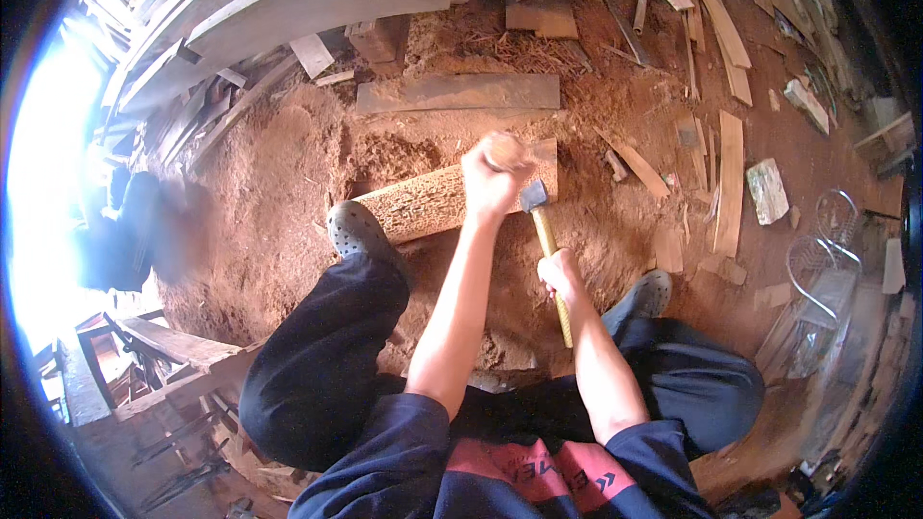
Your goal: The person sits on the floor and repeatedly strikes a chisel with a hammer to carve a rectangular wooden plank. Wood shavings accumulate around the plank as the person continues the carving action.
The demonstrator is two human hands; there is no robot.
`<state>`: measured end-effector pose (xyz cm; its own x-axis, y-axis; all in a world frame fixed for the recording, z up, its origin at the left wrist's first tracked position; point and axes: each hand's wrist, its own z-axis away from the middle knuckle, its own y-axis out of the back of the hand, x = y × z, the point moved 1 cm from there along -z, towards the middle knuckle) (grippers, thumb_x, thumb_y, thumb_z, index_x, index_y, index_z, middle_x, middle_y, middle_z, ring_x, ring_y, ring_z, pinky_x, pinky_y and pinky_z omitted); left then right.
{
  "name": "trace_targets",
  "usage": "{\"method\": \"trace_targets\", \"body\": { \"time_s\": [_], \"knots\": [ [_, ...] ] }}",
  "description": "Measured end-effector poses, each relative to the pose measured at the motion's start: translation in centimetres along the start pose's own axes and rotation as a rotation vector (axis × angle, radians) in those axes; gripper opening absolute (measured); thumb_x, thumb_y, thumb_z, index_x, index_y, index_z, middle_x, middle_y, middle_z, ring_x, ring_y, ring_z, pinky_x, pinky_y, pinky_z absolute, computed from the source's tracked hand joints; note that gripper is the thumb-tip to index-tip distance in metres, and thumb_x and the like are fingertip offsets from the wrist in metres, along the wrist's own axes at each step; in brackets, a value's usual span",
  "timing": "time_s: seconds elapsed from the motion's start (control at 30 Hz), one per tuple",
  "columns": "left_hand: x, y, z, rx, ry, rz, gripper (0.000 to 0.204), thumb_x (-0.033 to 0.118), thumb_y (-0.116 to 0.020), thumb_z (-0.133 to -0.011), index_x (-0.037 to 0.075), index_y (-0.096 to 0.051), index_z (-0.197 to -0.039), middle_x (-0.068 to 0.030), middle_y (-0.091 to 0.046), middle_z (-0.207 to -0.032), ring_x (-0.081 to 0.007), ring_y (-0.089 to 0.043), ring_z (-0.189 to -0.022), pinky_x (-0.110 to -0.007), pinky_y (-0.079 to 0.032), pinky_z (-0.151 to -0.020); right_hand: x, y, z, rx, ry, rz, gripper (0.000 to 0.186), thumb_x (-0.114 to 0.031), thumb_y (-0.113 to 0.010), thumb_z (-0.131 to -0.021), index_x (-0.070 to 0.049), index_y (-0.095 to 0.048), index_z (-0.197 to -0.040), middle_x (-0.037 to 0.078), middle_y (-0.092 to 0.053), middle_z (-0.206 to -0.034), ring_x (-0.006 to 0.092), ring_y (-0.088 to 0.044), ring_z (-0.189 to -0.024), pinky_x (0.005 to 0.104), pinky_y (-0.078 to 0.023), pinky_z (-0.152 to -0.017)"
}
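My right hand [561, 274] is closed around the yellowish handle of a hammer [544, 226]. The dark metal hammer head [534, 195] is just right of my left hand, over the board's right end. My left hand [488, 183] grips a round-topped wooden piece [506, 150], seen end-on and slightly blurred; its lower part is hidden, so its kind is unclear. Under that hand lies a wooden board [413, 204] with a rough, dimpled surface over most of its length and a smooth right end. My left foot, in a grey clog [358, 229], rests at the board's left end.
Reddish soil and sawdust [279, 163] surround the board. Beyond it lies a flat plank [460, 93]. Large beams [317, 10] are stacked far left, and loose offcuts [729, 183] lie to the right, near a metal wire rack [822, 264]. My right clog [649, 296] is on the ground.
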<state>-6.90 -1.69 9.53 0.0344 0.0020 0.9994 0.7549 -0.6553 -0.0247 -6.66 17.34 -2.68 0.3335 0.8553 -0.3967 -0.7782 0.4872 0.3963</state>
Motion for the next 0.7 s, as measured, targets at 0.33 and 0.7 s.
{"method": "trace_targets", "body": {
  "time_s": [0.33, 0.7],
  "knots": [
    [-1.7, 4.4, -1.3, 0.14, 0.132, 0.052, 0.028, 0.008, -0.08, -0.066, 0.007, -0.053, -0.072, 0.002, -0.055, -0.066, -0.0094, -0.05, -0.061, -0.025, -0.041, -0.059, 0.2, 0.4, -0.6, -0.065, 0.055, -0.09, 0.02, -0.009, -0.05, -0.072, 0.008, -0.058, -0.066, 0.016, -0.055, -0.05, 0.0229, -0.056, -0.041, 0.0369, -0.045, -0.038],
    [-6.8, 4.5, 2.0, 0.089, 0.158, 0.175, 0.019, -0.005, -0.069, -0.061, 0.006, -0.056, -0.07, 0.0002, -0.054, -0.066, -0.0113, -0.05, -0.061, -0.027, -0.043, -0.057, 0.4, 0.7, -1.3, -0.033, -0.06, -0.039, 0.021, -0.011, -0.051, -0.074, 0.009, -0.058, -0.072, 0.016, -0.057, -0.055, 0.024, -0.057, -0.043, 0.0368, -0.046, -0.039]
  ]
}}
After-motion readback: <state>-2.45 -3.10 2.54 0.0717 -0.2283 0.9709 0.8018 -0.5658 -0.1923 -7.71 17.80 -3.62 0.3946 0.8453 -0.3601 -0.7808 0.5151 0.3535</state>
